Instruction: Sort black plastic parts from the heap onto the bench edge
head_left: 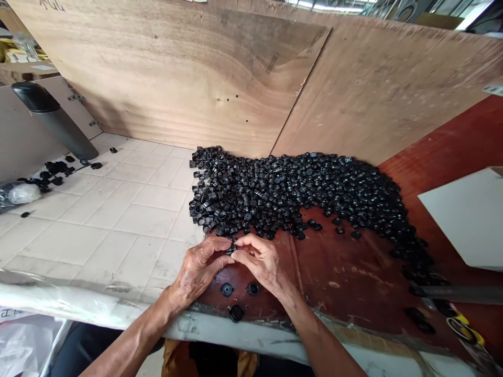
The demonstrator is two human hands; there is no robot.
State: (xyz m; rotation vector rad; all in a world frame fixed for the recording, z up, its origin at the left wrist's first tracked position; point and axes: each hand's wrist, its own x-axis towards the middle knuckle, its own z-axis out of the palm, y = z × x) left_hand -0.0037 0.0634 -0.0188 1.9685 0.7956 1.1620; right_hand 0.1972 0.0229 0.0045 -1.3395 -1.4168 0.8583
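Between the fingertips of both hands sits a small black plastic cap (231, 250). My left hand (200, 267) pinches it from one side, thumb and forefinger closed. From the other side my right hand (261, 262) grips it the same way. The fingers cover much of the cap. Below the hands, three loose black caps lie on the dark red board: one at left (227, 289), one at right (253, 288) and one nearer the edge (236, 313). Just beyond the fingers spreads a large heap of similar black parts (275, 193).
A wooden panel (176, 78) stands along the back. At left are a dark grey tube (58, 123), scattered black pieces (57, 168) and a clear plastic bag (23, 193). A white box (467, 220) is at right, with yellow-handled scissors (466, 324) near the front corner.
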